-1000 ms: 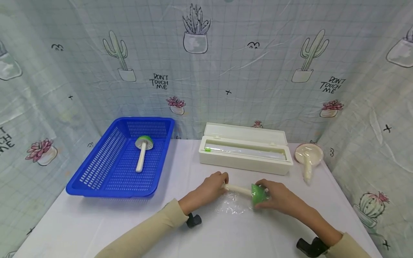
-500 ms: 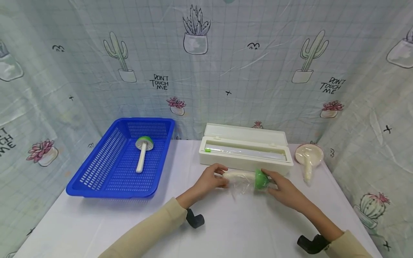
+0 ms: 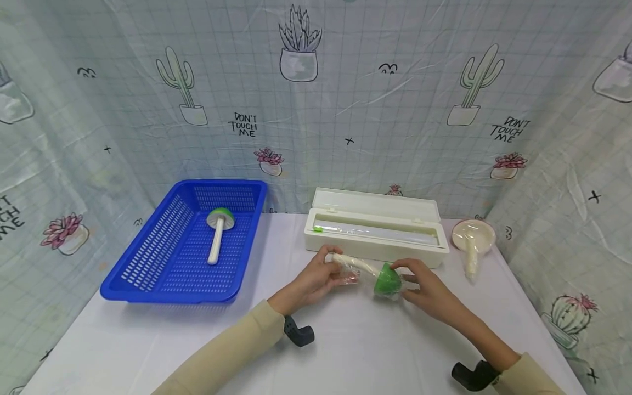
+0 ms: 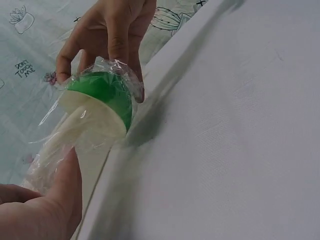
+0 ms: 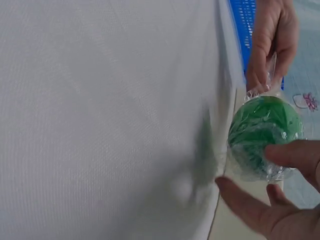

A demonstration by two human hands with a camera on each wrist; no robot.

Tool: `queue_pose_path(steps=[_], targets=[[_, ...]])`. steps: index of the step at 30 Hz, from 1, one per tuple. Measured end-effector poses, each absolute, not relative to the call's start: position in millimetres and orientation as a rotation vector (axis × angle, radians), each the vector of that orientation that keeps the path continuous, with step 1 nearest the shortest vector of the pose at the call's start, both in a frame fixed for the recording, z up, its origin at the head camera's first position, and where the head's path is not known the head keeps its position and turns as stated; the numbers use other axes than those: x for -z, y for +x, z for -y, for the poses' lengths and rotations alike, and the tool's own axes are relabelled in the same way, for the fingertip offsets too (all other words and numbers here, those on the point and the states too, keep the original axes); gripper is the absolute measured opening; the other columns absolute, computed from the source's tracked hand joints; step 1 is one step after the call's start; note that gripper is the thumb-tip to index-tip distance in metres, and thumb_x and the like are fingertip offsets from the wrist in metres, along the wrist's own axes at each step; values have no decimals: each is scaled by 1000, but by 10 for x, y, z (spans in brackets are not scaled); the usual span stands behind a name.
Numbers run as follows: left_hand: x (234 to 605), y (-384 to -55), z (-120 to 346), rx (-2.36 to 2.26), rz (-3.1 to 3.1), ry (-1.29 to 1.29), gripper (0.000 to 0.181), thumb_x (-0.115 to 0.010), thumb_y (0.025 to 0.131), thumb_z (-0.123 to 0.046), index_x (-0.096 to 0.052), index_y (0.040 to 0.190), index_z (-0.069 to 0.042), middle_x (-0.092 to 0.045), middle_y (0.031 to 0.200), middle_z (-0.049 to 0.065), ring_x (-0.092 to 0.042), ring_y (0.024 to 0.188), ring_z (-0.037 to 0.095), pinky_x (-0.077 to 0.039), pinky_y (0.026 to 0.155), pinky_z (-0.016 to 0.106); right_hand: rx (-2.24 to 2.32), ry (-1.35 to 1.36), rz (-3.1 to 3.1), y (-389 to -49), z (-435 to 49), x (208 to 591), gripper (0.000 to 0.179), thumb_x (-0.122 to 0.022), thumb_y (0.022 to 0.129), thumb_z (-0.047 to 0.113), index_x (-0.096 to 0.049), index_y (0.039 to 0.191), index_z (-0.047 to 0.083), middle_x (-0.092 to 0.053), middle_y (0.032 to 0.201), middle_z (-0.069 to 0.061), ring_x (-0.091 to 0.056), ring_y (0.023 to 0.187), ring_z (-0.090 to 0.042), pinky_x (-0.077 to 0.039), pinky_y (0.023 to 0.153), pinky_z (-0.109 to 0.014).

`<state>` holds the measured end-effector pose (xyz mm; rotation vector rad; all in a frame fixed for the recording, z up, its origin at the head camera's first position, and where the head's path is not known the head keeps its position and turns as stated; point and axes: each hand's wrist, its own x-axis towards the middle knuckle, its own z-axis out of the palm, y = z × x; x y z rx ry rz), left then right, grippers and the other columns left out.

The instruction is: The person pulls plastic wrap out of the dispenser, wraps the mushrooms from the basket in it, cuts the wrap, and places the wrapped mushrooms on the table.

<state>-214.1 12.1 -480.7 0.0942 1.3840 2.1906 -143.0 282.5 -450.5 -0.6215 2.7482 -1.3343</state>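
Between my hands is a toy mushroom [image 3: 387, 281] with a green cap and a pale stem, wrapped in clear cling film [image 4: 50, 160]. It lies sideways, the cap to the right. My left hand [image 3: 316, 277] pinches the stem end and the loose film there. At the cap, my right hand [image 3: 424, 288] has its fingers spread, and one fingertip [image 5: 272, 150] touches the film over the green top. Another finger of that hand stands beside the cap in the right wrist view. Creased film bunches over the cap in the left wrist view.
Behind the hands stands a white cling film dispenser [image 3: 377, 253], lid raised, with a green slide cutter [image 3: 318, 229]. At left is a blue basket [image 3: 229, 291] holding another green-capped mushroom [image 3: 217, 238]. A film-wrapped mushroom [image 3: 472, 244] lies at the back right on the white table [image 3: 375, 351].
The mushroom has moved away from me, toward the dispenser, and its cap end has swung nearer to me. The film has been wrapped round the stem, and the left hand has shifted left slightly.
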Motion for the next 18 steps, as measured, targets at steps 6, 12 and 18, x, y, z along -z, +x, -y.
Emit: queue_pose_path(steps=[6, 12, 18], targets=[[4831, -2145, -131, -2254, -1314, -3, 38, -36, 97, 18, -35, 126, -5, -40, 135, 29, -61, 112, 35, -54, 98, 44, 1424, -579, -2500, -1417, -2836, 4502, 58, -64, 97, 2, -35, 147, 6, -34, 154, -25, -44, 133, -57, -51, 101, -50], [4778, -2137, -145, -2307, -1202, -64, 38, -38, 95, 19, -34, 123, -6, -34, 139, 30, -53, 124, 43, -53, 101, 39, 1487, -617, -2621, -1439, -2799, 4526, 54, -75, 92, 10, -45, 138, 9, -48, 146, -19, -51, 130, -49, -54, 98, -40], [4726, -2097, -139, -2314, -1122, -58, 56, -44, 89, 23, -26, 133, -8, -31, 142, 30, -53, 121, 40, -51, 103, 40, 1146, -841, -3049, -1447, -2729, 4610, 66, -86, 72, -9, -52, 126, 8, -57, 135, -12, -59, 123, -33, -57, 93, -40]])
